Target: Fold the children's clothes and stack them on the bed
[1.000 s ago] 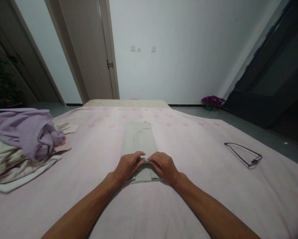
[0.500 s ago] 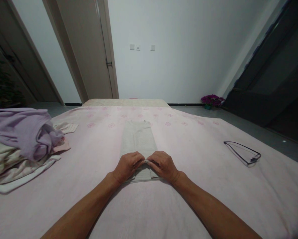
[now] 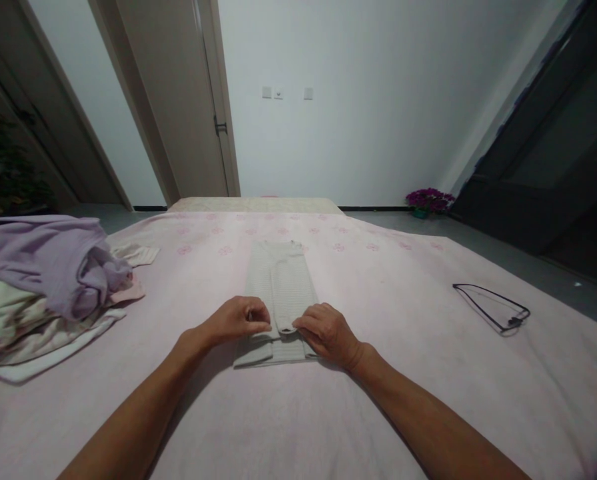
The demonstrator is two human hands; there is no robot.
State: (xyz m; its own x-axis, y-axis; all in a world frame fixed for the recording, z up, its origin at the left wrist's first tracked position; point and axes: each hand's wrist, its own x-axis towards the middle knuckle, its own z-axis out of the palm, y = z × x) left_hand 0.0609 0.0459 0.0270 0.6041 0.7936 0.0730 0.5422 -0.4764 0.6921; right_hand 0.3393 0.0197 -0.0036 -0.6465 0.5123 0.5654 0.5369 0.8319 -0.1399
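In the head view, a pale, finely ribbed garment lies folded into a long narrow panel at the middle of a pink flowered sheet. Its neckline end points away from the person, and its near end lies between and just below the two hands. A narrow folded strip runs lengthwise down the panel, with its near end between the fingertips.

The right hand has its fingers drawn together and pinches the garment at the right side of that strip's near end. The left hand is half curled over the garment's left side, thumb and forefinger near each other at the strip's left; whether it grips any cloth I cannot tell, as the fingertips are small and overlap the fabric.

Well off to the left is a loose heap of clothes, lilac on top with cream and patterned pieces beneath. To the right, well apart from the garment, a thin black frame lies on the sheet.
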